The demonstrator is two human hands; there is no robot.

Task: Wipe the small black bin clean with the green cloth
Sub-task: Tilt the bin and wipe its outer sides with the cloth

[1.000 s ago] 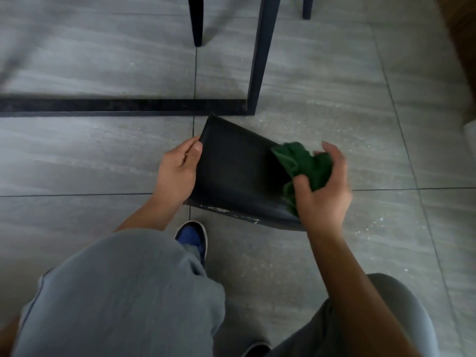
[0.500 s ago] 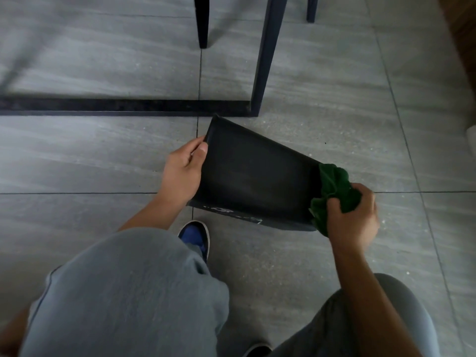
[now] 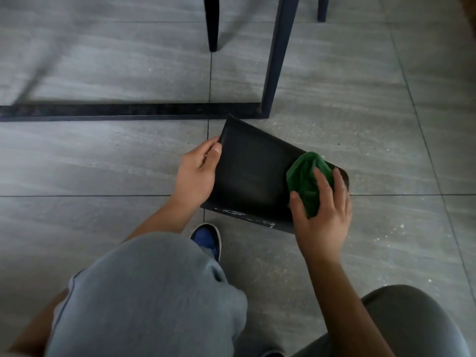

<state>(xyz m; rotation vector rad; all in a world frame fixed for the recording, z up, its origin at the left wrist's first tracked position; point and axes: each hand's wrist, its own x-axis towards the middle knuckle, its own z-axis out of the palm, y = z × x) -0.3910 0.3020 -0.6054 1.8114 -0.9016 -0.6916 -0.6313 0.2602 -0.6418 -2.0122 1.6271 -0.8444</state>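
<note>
The small black bin (image 3: 252, 173) lies on its side on the grey tiled floor, one flat wall facing up. My left hand (image 3: 197, 175) grips its left end, thumb on the upper wall, fingers curled round the edge. The green cloth (image 3: 306, 176) is bunched on the right part of that wall. My right hand (image 3: 322, 215) presses down on the cloth, thumb and fingers spread over it. The bin's opening and inside are hidden.
Dark metal furniture legs (image 3: 279, 55) and a floor rail (image 3: 128, 112) stand just beyond the bin. A second leg (image 3: 212, 24) is further back. My knees in grey trousers (image 3: 154, 300) and a blue shoe (image 3: 207, 239) fill the near floor.
My right hand has brought the cloth from the bin's right end back onto its upper wall, and its fingers have spread over it. The left hand and bin have stayed put.
</note>
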